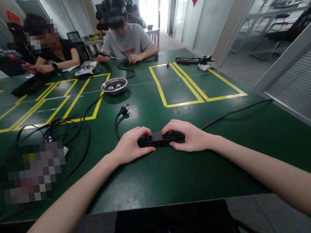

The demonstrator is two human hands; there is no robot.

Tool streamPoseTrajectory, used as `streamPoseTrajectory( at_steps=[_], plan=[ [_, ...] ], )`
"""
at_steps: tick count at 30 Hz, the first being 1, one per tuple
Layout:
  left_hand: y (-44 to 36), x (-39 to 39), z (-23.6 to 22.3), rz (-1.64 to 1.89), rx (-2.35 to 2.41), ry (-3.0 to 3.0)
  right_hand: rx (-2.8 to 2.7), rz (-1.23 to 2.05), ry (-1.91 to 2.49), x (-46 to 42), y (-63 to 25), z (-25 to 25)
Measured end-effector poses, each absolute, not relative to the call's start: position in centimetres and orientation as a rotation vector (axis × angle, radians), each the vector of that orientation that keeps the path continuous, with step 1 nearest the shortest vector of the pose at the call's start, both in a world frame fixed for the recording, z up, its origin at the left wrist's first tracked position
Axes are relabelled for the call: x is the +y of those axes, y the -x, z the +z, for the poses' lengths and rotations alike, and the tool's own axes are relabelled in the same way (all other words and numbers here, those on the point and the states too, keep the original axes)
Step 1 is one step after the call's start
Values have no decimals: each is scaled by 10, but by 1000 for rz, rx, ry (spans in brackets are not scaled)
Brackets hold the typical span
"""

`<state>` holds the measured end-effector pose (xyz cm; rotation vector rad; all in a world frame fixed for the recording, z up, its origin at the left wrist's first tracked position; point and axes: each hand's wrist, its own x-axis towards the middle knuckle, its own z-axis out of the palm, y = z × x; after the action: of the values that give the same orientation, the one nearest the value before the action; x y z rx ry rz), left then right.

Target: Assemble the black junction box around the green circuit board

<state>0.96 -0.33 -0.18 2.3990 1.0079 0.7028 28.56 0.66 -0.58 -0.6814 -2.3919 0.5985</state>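
Close to the near side of the green table, a black power adapter (159, 139) lies lengthwise from left to right. My left hand (130, 145) pinches its left end between thumb and fingers. The right end is gripped the same way by my right hand (194, 135). Just beyond my left hand rests a black mains plug (124, 110), its cord curving back toward that hand. From behind my right hand a thin black cable (233, 112) runs out to the table's right edge. My fingers cover both ends of the adapter.
Tangled black cables (66, 126) lie at left beside a blurred-out item (32, 173). A metal bowl (113, 80) holds small metal parts. Yellow tape (183, 104) marks rectangles on the table (166, 189). A folded black stand-like item (194, 60) lies far right. Co-workers sit opposite.
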Motion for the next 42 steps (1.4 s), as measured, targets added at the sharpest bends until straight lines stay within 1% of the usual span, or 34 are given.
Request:
streamPoseTrajectory(
  at_steps=[9,20,26,36,42],
  plan=[
    [-10,-4,1,681,1003,-2414,-2457,553,651,7,-286,-6],
    [-13,-6,1,666,1033,-2429,-2463,499,792,3,-277,-10],
    [-15,-9,0,665,1020,-2426,-2487,418,801,4,-275,-11],
    [-20,-8,-6,566,1050,-2699,-2515,349,785,3,-276,-13],
    [-21,-9,-4,538,1059,-2743,-2561,309,803,3,-276,-14]
  ],
)
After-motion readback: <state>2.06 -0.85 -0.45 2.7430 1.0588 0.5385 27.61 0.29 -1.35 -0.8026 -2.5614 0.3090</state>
